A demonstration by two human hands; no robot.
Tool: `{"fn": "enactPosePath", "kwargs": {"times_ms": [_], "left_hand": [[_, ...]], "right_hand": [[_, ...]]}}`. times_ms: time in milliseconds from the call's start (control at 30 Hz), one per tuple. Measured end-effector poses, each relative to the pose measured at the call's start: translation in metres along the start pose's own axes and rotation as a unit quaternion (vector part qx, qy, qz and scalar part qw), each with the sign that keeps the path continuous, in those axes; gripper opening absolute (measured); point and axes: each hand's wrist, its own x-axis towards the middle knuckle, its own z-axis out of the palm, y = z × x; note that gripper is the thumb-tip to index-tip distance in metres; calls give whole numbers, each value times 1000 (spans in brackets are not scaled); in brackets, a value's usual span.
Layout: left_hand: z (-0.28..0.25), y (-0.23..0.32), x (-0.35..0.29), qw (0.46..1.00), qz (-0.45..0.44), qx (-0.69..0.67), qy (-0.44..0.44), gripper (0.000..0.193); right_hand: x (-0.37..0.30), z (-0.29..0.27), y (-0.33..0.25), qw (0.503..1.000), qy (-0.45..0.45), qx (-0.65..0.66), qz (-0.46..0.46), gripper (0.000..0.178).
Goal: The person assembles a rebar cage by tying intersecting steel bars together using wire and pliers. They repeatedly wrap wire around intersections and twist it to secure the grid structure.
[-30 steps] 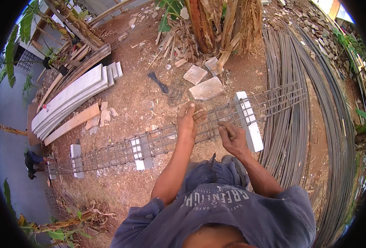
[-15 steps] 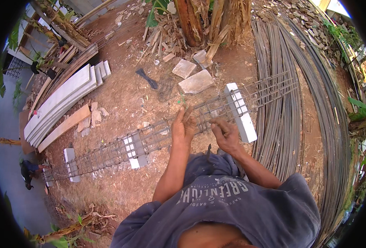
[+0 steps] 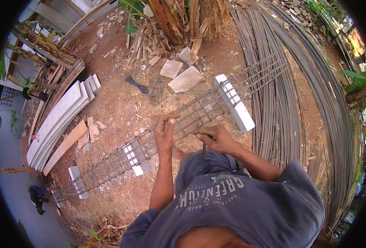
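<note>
A long steel rebar cage [image 3: 198, 116] runs diagonally in front of me, held off the ground by white blocks [image 3: 241, 112]. My left hand [image 3: 165, 131] is at the cage's far side, its thumb and fingers pinched together; what they hold, if anything, is too small to make out. My right hand [image 3: 216, 138] is closed beside the near bars, a little to the right of the left one. From its fingers a thin dark rod-like tool [image 3: 204, 151] points down toward my lap. Its upper part is hidden in the grip.
Bundles of long steel rods [image 3: 269, 136] lie on the right. Stone slabs [image 3: 185, 79], a dark bundle of wire [image 3: 135, 84] and a banana trunk [image 3: 166, 22] are beyond the cage. Stacked pale boards [image 3: 61, 124] stand at left; another person [image 3: 38, 196] bends at the cage's far-left end.
The view has shifted and turned slightly. My left hand has come down from a raised position toward the cage's bars. My right hand has turned, and the dark tool under it shows more plainly.
</note>
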Motion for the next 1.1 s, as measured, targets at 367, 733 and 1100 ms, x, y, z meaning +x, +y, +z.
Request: {"fn": "enactPosePath", "kwargs": {"times_ms": [367, 733, 1100], "left_hand": [[-29, -6, -8, 979, -112, 135, -107, 48], [-45, -81, -12, 957, -291, -1, 4, 39], [-74, -124, -3, 914, -353, -197, -21, 34]], "right_hand": [[-9, -61, 18, 908, -234, -322, 129, 28], [-43, -49, 63, 901, -400, -33, 166, 21], [-29, -48, 65, 964, -155, -55, 210, 22]]}}
